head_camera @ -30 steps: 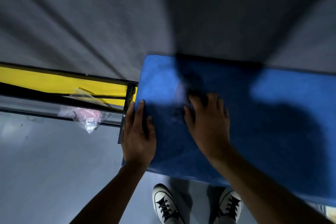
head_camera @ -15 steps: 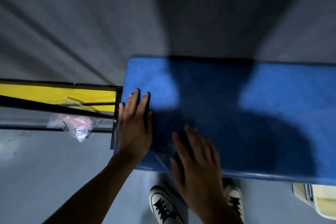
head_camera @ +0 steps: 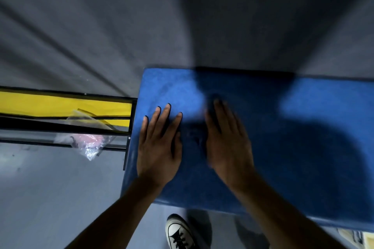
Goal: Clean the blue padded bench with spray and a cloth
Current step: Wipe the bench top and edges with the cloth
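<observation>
Plainly, both hands, left and right, press flat on the unlabelled blue bench

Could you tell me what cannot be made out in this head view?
- Cloth: none shows; whether one lies under the right hand is hidden by the motion-blurred hand and shadow.
- Spray: not in view.
- Bench: its right end is cut off by the frame edge.
- Bag: contents too blurred to name.
- Left hand: flat on the bench, clear.
</observation>
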Available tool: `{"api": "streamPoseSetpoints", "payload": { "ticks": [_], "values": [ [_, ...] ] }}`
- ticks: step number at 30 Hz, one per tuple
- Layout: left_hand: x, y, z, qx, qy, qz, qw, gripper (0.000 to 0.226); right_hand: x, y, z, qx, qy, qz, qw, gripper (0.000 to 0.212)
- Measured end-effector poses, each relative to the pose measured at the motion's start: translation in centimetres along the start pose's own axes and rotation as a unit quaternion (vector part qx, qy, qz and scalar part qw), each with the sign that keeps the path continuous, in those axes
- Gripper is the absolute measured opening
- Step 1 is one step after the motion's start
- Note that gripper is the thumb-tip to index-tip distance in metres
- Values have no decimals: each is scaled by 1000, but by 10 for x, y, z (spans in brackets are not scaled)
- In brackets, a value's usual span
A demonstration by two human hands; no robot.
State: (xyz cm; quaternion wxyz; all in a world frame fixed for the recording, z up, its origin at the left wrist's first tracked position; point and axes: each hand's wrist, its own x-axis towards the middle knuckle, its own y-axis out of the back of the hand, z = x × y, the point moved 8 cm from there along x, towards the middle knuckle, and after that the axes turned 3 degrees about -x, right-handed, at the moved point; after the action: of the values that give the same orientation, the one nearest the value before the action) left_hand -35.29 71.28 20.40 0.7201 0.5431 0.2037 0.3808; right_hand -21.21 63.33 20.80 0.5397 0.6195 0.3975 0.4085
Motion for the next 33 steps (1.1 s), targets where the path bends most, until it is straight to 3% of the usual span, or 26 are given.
{"api": "streamPoseSetpoints", "payload": {
  "ticks": [5, 10, 12, 19, 23, 28, 30, 33],
  "values": [
    [-1, 0, 1, -7, -3, 12, 1000, 46, 89, 5, 46, -56, -55, 16, 997, 54],
    [-1, 0, -1, -2, 2, 10, 1000, 46, 90, 5, 52, -8, -86, 9, 996, 60],
    [-2, 1, 1, -8, 5, 9, 1000, 46, 76, 12, 49, 34, -92, 16, 995, 50],
    [-1, 1, 2, 3, 14, -2, 1000, 48, -65, 17, 9, 62, -72, -19, 995, 54],
    [-2, 4, 7, 7, 8, 17, 1000, 45, -136, 26, -6, 79, -84, 2, 993, 49],
    [9, 1, 62, -47, -44, 5, 998, 44, -154, 44, -2, 22, -135, 55, 989, 54],
    [10, -17, 91, -67, -79, -35, 994, 44, -152, 39, -3, -12, -136, 44, 990, 48],
    [7, -36, 99, -56, -60, -65, 995, 47, -152, 25, -1, -28, -127, 8, 991, 64]
  ]
}}
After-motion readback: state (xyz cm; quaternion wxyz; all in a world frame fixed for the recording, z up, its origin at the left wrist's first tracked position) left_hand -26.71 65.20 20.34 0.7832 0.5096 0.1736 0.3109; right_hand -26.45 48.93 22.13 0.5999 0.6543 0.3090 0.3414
